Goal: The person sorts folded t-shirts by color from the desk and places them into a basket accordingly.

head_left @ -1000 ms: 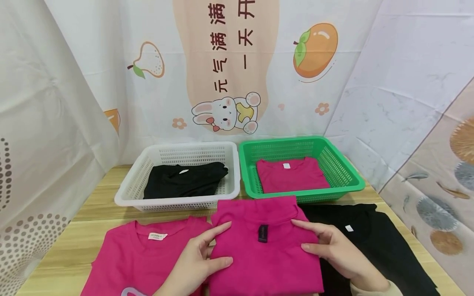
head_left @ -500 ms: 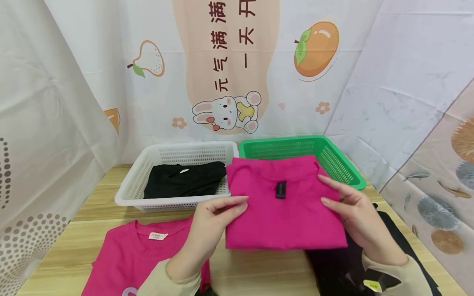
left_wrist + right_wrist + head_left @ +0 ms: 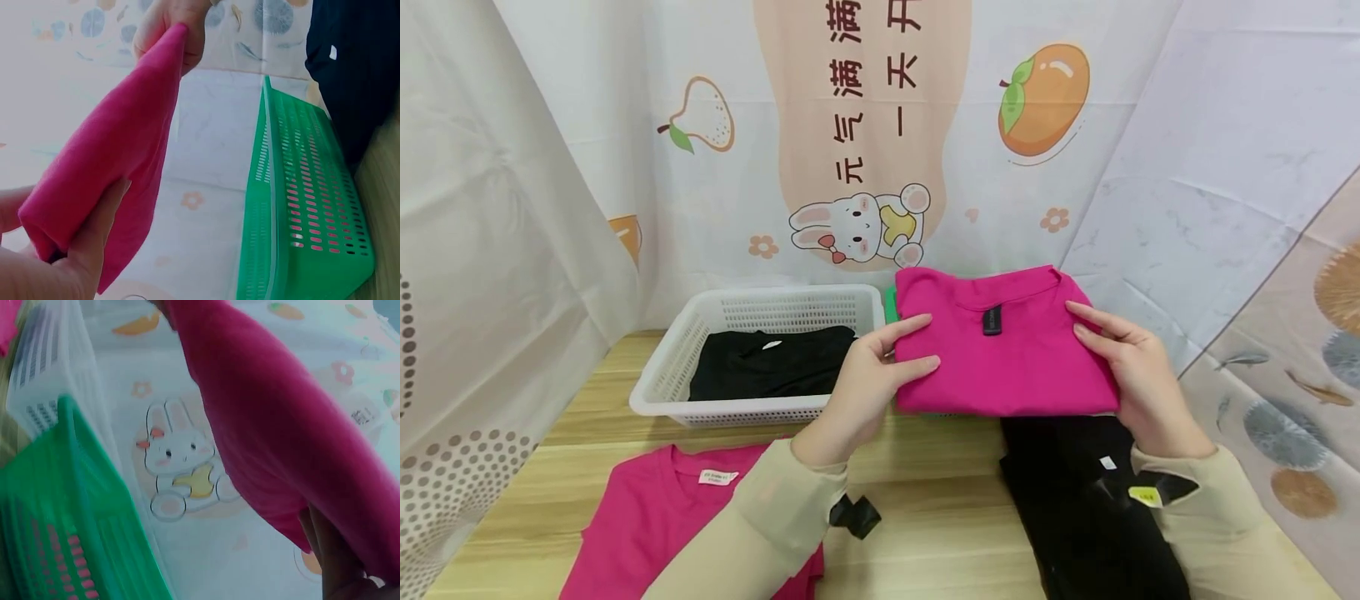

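Observation:
A folded bright pink T-shirt [image 3: 1007, 367] with a black neck label hangs in the air at the back right in the head view, collar edge away from me. My left hand [image 3: 880, 379] grips its left side, thumb on top and other fingers underneath. At its right side my right hand [image 3: 1131, 367] pinches the edge the same way. Both wrist views show the shirt above the green basket [image 3: 312, 206], apart from its rim. In the head view the shirt hides nearly all of that basket. Through the basket's slots some pink cloth shows.
Left of the green basket stands a white basket [image 3: 662, 392] holding a folded black shirt [image 3: 760, 367]. On the wooden table [image 3: 925, 517] a pink shirt [image 3: 655, 500] lies at the front left and black shirts [image 3: 1075, 500] at the right. A printed curtain [image 3: 715, 208] hangs behind.
Both hands have lifted the folded pink T-shirt from the table's middle and carried it forward and slightly right, over the green basket. Bare table now shows where it was.

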A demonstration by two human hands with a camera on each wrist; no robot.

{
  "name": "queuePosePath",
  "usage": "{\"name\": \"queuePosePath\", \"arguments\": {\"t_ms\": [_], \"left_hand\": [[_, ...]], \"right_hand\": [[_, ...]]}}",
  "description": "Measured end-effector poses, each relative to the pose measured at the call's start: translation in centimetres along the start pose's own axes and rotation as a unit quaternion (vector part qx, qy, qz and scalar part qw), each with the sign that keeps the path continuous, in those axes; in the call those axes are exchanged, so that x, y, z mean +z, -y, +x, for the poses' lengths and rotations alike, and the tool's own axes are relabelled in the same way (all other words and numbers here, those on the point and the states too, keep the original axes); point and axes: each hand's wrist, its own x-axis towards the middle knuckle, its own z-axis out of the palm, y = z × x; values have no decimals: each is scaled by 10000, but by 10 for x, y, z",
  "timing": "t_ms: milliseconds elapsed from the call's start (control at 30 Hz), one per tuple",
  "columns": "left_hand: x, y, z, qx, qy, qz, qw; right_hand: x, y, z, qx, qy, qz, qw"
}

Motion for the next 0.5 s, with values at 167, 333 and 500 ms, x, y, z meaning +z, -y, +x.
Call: {"name": "queuePosePath", "arguments": {"t_ms": [167,333,500], "left_hand": [[2,2,20,-147,282,56,9995],[5,11,41,-115,108,371,9992],[9,27,59,-126,-50,364,9992]], "right_hand": [[-9,9,18,398,281,-415,9979],[-16,11,36,800,214,-869,9928],[-22,0,50,707,-283,-991,9922]]}}
